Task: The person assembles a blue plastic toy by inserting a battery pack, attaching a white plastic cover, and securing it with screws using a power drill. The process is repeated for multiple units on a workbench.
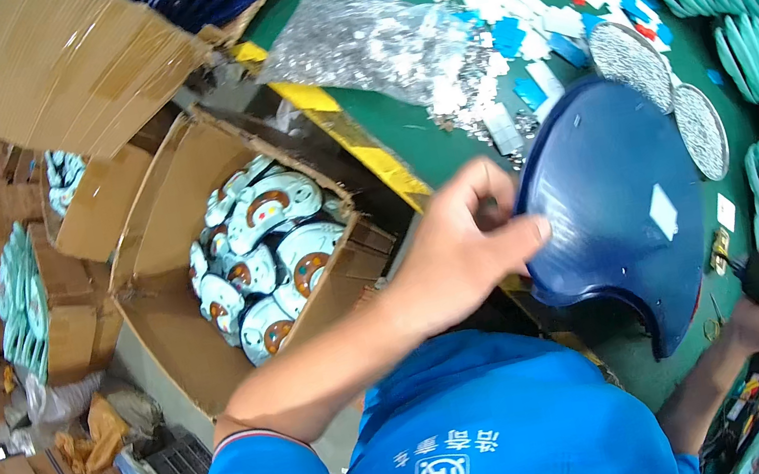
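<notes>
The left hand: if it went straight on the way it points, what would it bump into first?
Most likely the dark blue panel, right at the left hand; they may already touch, but depth is unclear.

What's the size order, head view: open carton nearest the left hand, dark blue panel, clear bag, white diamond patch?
1. Open carton
2. Dark blue panel
3. Clear bag
4. White diamond patch
Apparent size only; panel likely nearer camera.
</notes>
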`<state>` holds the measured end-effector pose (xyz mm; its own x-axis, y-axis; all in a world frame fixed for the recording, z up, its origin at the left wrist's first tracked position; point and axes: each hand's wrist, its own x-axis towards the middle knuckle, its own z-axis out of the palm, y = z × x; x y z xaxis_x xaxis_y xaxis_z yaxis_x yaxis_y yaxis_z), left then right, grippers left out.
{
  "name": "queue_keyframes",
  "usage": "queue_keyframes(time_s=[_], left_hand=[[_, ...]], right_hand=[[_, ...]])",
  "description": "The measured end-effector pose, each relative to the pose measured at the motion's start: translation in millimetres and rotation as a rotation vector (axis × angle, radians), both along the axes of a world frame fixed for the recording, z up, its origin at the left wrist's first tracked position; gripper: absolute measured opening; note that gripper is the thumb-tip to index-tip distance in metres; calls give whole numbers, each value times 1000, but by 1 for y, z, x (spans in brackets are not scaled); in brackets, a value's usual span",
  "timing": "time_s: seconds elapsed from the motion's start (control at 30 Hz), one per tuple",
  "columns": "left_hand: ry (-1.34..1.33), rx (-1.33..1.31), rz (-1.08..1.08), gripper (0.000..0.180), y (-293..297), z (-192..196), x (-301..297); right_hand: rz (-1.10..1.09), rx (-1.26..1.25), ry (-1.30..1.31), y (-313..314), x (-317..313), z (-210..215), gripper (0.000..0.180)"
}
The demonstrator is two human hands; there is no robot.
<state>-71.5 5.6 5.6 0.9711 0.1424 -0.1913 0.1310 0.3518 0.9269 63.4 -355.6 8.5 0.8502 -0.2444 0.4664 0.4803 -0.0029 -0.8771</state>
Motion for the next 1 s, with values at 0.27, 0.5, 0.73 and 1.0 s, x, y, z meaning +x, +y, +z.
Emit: queue_keyframes(time_s=[0.27,0.5,0.73,1.0], left_hand=[[-269,181,662,58,200,81,-64],[312,727,207,47,276,12,-135],[364,929,220,30,262,-57,-56],[-102,131,394,36,223,-30,192]], right_hand=[[-392,-178,133,-141,31,-38,45],[-519,-56,261,-201,52,-93,47],[-773,-489,276,-227,52,-81,59],[-1182,-1118,-364,-132,35,-13,51]])
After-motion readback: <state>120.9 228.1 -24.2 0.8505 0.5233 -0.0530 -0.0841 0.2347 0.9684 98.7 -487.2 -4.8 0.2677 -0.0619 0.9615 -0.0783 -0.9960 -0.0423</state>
